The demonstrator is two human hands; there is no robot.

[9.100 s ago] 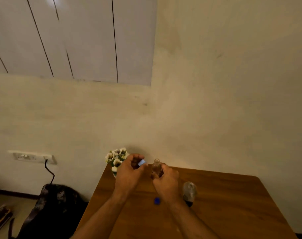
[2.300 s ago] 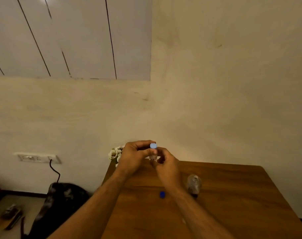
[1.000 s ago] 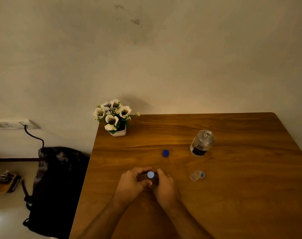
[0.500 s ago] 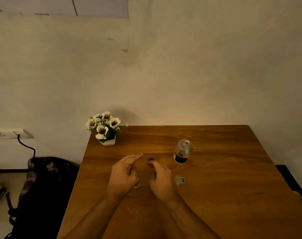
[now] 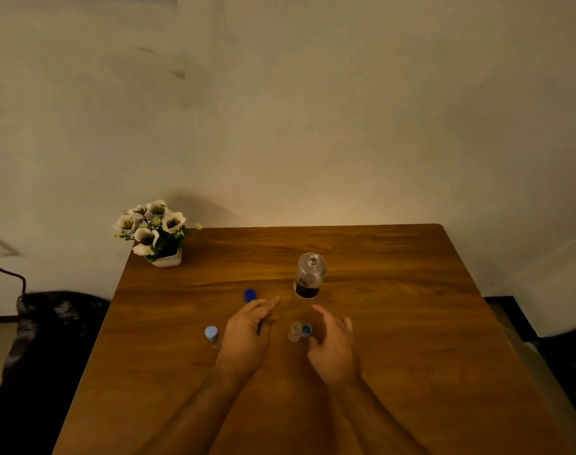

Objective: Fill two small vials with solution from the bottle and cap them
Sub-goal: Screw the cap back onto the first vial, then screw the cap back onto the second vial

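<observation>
Both hands have let go since half a second back — the capped vial (image 5: 211, 335) that sat between them now stands alone and upright on the wooden table (image 5: 411, 323), just left of the left hand (image 5: 247, 336), its light blue cap on top. That left hand is loose, fingers stretched forward and holding nothing, with its fingertips close to the dark blue bottle cap (image 5: 250, 295) lying flat on the wood. Right hand (image 5: 332, 348) has shifted over to the second vial (image 5: 295, 331) — palm turned inward, fingers slackly curled, nothing gripped. This vial is uncapped, and its blue cap (image 5: 306, 330) lies just beside it, between vial and right hand; whether the fingers touch the cap is hard to tell. Further back stands the open solution bottle (image 5: 309, 276), clear glass with a dark label, upright and apart from both hands. At the far left corner of the table sits a small white pot of flowers (image 5: 155, 233), and a dark bag (image 5: 50, 323) lies on the floor to the left
</observation>
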